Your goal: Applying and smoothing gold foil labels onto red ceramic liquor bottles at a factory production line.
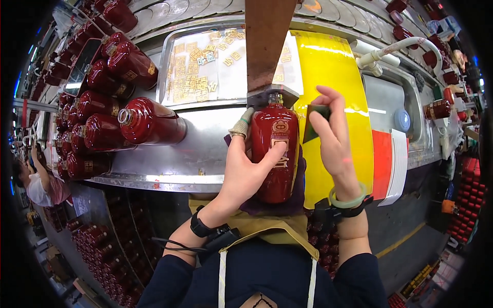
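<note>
The red ceramic bottle (276, 154) lies at the bench's (205, 143) near edge, left hand (246, 172) closed around it, right hand (334, 136) pinching a dark pad (314, 122) beside its shoulder, apparently mid-labelling, needing careful alignment next

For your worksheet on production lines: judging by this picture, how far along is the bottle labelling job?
Done: the red bottle in hand already shows gold emblems on its front. In hand: the left hand steadies it on a purple cloth while the right hand holds a small dark piece. Left: many red bottles lie waiting, with gold stickers in the tray.
</note>
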The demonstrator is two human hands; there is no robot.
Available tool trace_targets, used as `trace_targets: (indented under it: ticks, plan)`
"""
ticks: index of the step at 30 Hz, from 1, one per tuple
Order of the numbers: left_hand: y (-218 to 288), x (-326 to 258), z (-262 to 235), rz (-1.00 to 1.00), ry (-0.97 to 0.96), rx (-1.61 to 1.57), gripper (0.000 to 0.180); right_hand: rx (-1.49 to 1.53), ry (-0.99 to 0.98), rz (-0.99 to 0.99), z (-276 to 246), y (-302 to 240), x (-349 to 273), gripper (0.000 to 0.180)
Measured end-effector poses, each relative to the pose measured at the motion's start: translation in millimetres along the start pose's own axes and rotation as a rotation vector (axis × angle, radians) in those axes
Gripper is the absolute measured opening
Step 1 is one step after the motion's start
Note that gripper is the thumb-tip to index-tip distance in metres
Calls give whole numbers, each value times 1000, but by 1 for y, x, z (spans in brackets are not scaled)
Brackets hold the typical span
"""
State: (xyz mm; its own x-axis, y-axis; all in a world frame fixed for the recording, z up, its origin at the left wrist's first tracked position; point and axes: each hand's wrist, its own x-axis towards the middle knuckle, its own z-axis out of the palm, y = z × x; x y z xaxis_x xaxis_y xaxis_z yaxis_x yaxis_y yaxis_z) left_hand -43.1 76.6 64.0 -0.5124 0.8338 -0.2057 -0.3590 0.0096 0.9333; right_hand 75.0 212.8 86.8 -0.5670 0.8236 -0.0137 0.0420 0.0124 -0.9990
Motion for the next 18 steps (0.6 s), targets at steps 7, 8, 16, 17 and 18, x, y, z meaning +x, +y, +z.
trace_targets:
  ticks: [7,8,16,17,18]
  plan:
    - [8,1,1,-70,-5,40,78,-690,-202,-706,-6,-49,17,30]
    - [7,1,1,-70,-6,39,78,-722,-327,-722,1,-51,16,31]
    - [1,2,1,-17,-15,6,75,-818,-283,-762,5,-55,26,31]
    - [2,2,0,-21,-51,-43,74,-764,-332,-700,6,-48,24,30]
    - [1,3,-3,-42,-38,-93,73,-712,-217,-693,2,-39,30,30]
